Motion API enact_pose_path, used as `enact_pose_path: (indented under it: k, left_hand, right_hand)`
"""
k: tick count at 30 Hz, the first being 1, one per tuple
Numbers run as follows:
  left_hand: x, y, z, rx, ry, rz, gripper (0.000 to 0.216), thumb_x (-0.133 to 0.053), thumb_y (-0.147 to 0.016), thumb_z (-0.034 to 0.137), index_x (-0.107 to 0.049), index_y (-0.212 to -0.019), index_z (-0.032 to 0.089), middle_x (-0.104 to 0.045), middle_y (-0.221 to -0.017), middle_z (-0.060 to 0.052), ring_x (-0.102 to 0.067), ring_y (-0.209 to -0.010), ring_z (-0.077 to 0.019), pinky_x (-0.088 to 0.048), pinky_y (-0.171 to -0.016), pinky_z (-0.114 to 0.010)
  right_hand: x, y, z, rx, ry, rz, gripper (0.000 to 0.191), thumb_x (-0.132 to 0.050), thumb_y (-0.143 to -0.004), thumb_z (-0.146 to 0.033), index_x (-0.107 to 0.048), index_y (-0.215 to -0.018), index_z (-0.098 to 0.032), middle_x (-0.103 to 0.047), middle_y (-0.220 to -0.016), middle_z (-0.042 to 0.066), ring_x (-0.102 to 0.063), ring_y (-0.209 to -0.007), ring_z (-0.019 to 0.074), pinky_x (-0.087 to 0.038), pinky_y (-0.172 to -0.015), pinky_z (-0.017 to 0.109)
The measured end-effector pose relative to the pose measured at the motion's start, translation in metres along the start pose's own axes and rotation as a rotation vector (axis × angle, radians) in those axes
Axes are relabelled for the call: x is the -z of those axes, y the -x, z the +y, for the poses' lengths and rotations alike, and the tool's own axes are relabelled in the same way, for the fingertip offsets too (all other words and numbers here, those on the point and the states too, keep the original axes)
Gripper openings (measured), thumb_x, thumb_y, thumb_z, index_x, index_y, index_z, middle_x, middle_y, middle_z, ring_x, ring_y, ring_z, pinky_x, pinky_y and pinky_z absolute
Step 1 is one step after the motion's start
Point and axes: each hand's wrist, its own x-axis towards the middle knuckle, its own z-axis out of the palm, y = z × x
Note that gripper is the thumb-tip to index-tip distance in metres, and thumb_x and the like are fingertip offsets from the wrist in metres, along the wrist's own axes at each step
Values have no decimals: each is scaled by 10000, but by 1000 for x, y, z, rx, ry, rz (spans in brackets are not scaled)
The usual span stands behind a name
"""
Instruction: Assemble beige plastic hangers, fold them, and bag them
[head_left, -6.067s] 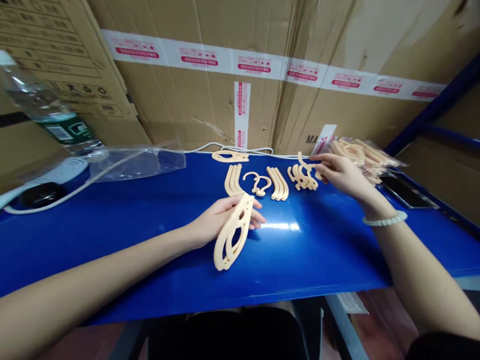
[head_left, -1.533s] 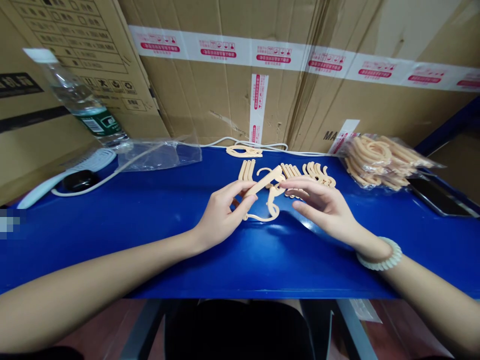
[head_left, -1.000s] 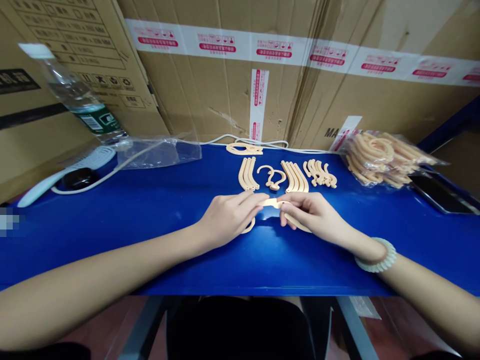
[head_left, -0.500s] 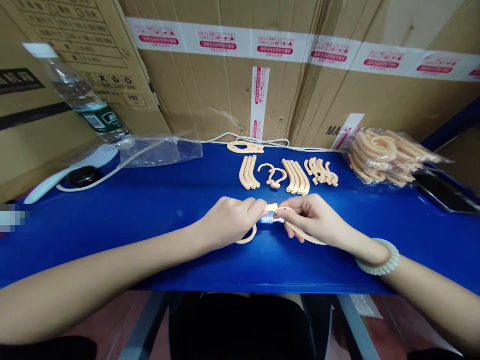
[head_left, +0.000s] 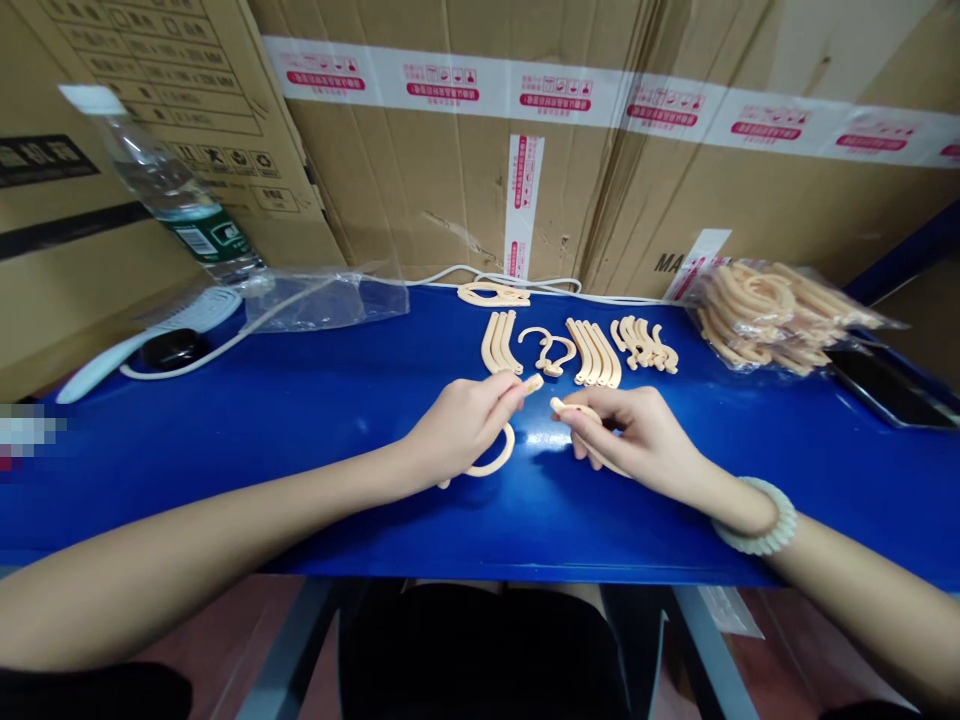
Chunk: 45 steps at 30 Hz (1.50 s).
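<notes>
Cardboard boxes (head_left: 420, 190) wall the back of the blue surface (head_left: 352, 390), which spreads between the forearms (head_left: 262, 530) to its front edge (head_left: 517, 574) — over it, the left hand (head_left: 461, 425) pinches a hooked cream part (head_left: 498, 464), the right hand (head_left: 649, 435) a curved cream strip (head_left: 557, 404), their ends just apart.

Three left slats (head_left: 496, 343), four right slats (head_left: 596, 352)

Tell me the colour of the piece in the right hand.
Pale beige. The piece in the right hand shows best in the head view, partly covered.
</notes>
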Motion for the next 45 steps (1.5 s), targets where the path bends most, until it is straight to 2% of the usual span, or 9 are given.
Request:
enact_pose_path:
  k: [5,11,21,25,28,31,34,39,45]
  left_hand:
    - [4,-8,-11,305,448,-6,315,-488,-979,467,-620,-917,187,-438,-541,56,-358,-394,-96,-262,-417,-212]
    - [7,-11,-8,419,741,6,243,-661,-899,375,-658,-985,148,-554,-640,14,-534,-562,-107,-431,-540,-200]
    - [7,-7,-2,476,842,106,162,-655,-918,280,-657,-986,133,-725,-909,-61,-723,-853,-186,-563,-810,-309]
    - [6,-8,-1,462,857,161,128,-659,-912,258,-647,-953,137,-734,-928,-68,-724,-899,-197,-572,-820,-326]
    - [5,-8,-1,422,875,165,148,-690,-887,261,-630,-950,141,-741,-917,-69,-725,-913,-208,-580,-825,-345]
    - [4,-7,-2,376,879,145,226,-733,-855,302,-617,-972,148,-745,-894,-63,-726,-896,-211,-583,-832,-361]
    - [3,-5,-1,340,883,111,294,-753,-843,352,-600,-1003,158,-747,-884,-59,-730,-896,-219,-584,-843,-374]
    - [1,-4,0,330,857,111,319,-728,-873,377,-575,-1049,159,-749,-937,-85,-724,-835,-198,-603,-818,-381]
    - [3,-6,-11,154,547,496,503,-754,-838,288,-497,-1268,235,-566,-1373,-122,-675,-1104,-244,-619,-873,-432]
  right_hand:
    - [30,-10,1,-27,-161,110,271,-614,-1008,-435,-689,-918,-190,-744,-824,55,-687,-738,188,-548,-686,289]
    - [95,-14,29,263,505,438,155,-660,-961,-341,-781,-930,-249,-690,-1037,95,-655,-978,280,-540,-885,434]
    - [133,-12,87,62,1091,67,304,-510,-847,-21,-776,-913,-153,-726,-978,123,-688,-874,285,-571,-782,402]
    - [118,-10,71,116,1127,131,318,-453,-915,-43,-748,-986,-140,-723,-946,152,-662,-877,318,-577,-753,456]
    - [79,-13,44,281,1031,152,279,-473,-1035,-233,-666,-1224,-164,-686,-1162,150,-628,-1066,290,-561,-909,446]
    - [35,-12,20,619,891,-17,371,-569,-1037,-398,-609,-1330,-173,-638,-1305,152,-575,-1201,315,-510,-984,512]
    - [10,-9,11,755,989,-86,351,-580,-1043,-351,-623,-1308,-124,-667,-1303,133,-519,-1301,340,-406,-1087,567]
    - [10,-4,10,788,996,-20,147,-558,-1053,-210,-686,-1097,-153,-744,-1029,67,-589,-1226,276,-362,-1116,519]
    - [17,-5,10,678,892,7,186,-488,-1086,-260,-661,-1088,-193,-710,-864,15,-649,-828,182,-322,-1107,530]
